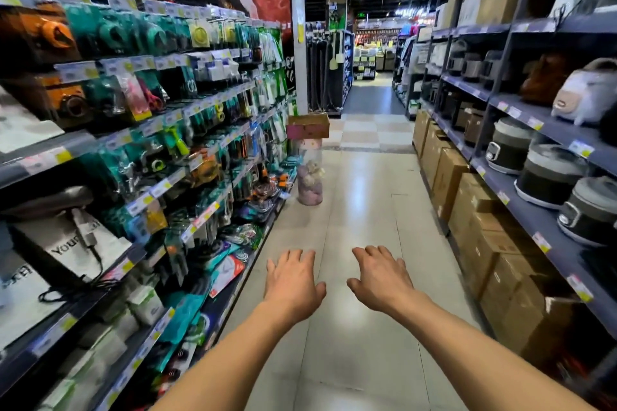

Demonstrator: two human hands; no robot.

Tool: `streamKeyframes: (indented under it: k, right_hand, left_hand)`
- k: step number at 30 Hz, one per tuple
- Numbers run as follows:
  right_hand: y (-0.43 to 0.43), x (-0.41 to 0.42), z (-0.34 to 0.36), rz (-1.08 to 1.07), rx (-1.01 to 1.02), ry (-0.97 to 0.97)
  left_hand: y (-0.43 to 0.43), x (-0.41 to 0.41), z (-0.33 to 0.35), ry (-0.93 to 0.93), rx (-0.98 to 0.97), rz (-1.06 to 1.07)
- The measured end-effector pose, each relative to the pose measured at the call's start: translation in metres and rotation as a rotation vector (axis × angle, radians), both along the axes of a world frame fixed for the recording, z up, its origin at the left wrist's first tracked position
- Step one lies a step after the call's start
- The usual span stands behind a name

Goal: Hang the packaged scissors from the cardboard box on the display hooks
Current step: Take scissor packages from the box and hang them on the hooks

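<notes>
I am looking down a shop aisle. A cardboard box (307,125) with a pink label sits on top of a tall clear bin (310,173) far ahead, beside the left shelving. The display hooks (200,130) on the left wall carry many packaged scissors and tools in teal cards. My left hand (291,280) and my right hand (384,279) stretch forward over the floor, palms down, fingers spread, holding nothing. Both are well short of the box.
Right shelving (541,130) holds rice cookers, with stacked brown cartons (467,210) along its base. A pale tiled floor (364,203) runs between the two sides. A white pillar (298,27) stands behind the box.
</notes>
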State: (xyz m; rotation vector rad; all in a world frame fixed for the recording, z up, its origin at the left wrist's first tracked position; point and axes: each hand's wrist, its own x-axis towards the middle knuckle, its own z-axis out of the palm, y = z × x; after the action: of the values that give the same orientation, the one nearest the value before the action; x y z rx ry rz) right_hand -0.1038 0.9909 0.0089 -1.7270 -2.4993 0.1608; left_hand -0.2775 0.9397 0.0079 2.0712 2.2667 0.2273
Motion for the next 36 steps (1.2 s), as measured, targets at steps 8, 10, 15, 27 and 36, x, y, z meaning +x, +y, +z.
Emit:
streamKeyframes:
  k: [8,10,15,27,36]
  right_hand:
    - [0.138,-0.047,-0.011,-0.063,-0.066,0.027]
    - [0.175,-0.051,-0.014,-0.071,-0.078,0.027]
    - [0.295,-0.054,-0.027,-0.062,-0.086,0.043]
    - [0.564,-0.068,-0.023,0.043,-0.151,-0.004]
    - [0.718,-0.100,-0.041,0.051,-0.148,-0.014]
  left_hand:
    - [0.149,-0.047,-0.004,0.030,-0.068,-0.066]
    - [0.186,-0.049,-0.011,0.039,-0.086,-0.077]
    - [0.305,-0.050,-0.024,0.035,-0.105,-0.069]
    - [0.559,-0.056,-0.015,-0.016,-0.135,0.061]
    - [0.708,-0.084,-0.035,-0.021,-0.136,0.061]
